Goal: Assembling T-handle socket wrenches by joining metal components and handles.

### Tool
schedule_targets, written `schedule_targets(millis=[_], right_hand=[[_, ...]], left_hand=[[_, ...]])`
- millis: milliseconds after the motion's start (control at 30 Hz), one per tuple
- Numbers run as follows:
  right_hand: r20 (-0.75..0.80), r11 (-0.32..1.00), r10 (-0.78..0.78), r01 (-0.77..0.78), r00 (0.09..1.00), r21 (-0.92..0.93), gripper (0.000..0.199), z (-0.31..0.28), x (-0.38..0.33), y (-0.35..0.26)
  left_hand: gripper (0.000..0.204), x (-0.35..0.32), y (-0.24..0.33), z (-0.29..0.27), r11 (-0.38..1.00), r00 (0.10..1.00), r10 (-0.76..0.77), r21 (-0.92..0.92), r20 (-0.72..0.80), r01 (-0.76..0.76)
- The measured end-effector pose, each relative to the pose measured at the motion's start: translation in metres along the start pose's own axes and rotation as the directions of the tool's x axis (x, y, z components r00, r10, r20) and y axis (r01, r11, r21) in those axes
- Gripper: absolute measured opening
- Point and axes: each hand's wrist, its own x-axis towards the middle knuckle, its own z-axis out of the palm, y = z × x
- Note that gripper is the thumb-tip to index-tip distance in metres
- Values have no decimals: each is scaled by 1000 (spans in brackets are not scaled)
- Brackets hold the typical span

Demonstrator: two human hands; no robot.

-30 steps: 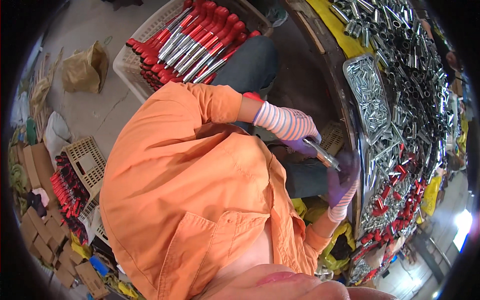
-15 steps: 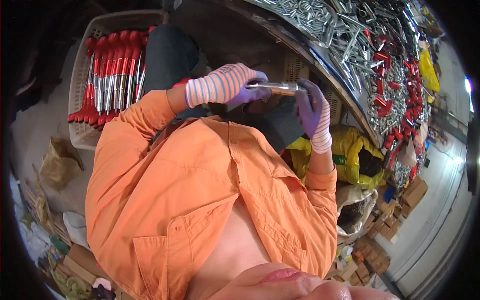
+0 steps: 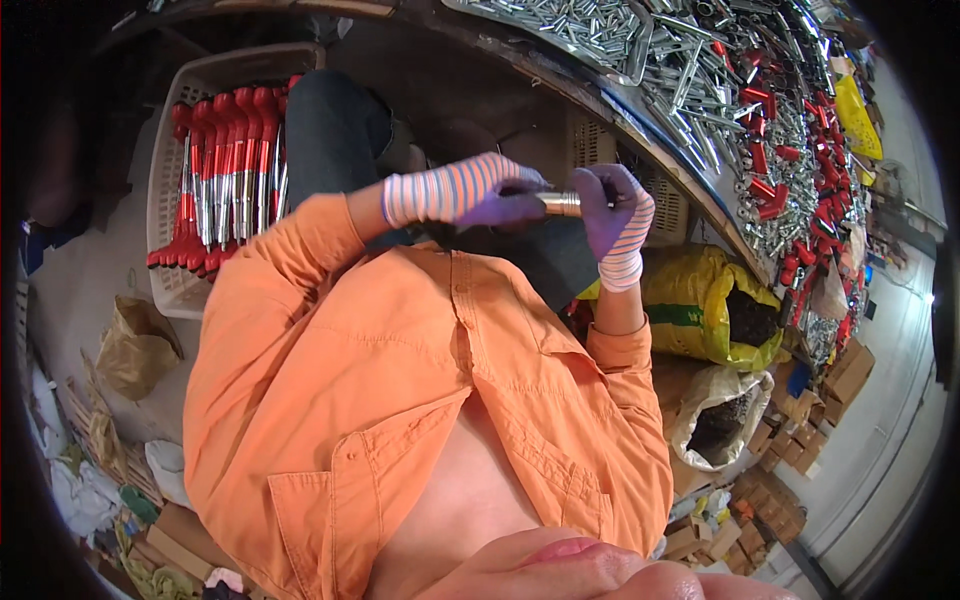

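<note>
A short shiny metal tube [image 3: 558, 203] with ring-like grooves lies level between my two gloved hands, above my lap. My left hand [image 3: 480, 195], in a striped glove with a purple palm, is closed around its left end and hides that part. At the other end, my right hand [image 3: 615, 215] has its fingers bent and pinched onto the tube, covering the tip. To the left of my knee stands a pale plastic crate [image 3: 163, 200] holding several red-handled metal tools [image 3: 225, 165] laid side by side.
A workbench edge [image 3: 660, 150] runs diagonally beyond my right hand, heaped with loose metal parts [image 3: 690, 90] and red pieces [image 3: 765, 195]. Below it are a yellow sack [image 3: 680, 300] and a white sack [image 3: 685, 435], both open-topped. Cardboard boxes [image 3: 770, 500] lie further back.
My hands have come closer together along the tube, so less of it shows. The right hand has moved left, and its fingers have curled in. The whole view has shifted slightly.
</note>
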Motion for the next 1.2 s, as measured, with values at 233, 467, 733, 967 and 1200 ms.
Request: schedule_targets(millis=[233,467,733,967,1200], right_hand=[[148,198,-292,-91,945,976,45,29,12,3],[-86,416,-188,159,978,895,21,32,26,-34],[-214,480,53,163,975,862,29,73,57,-72],[119,913,-404,408,907,-5,88,108,-24,11],[67,704,158,-160,985,692,45,87,-54,-3]], left_hand=[[22,10,-19,18,927,995,40,-375,88,-4],[17,2,-6,20,970,958,155,-149,-241,-194],[22,3,-32,6,819,683,509,538,-524,-199],[35,-32,-33,-68,484,492,58,-406,-869,-775],[41,18,-114,-102,32,790,-116,-798,-601,-602]])
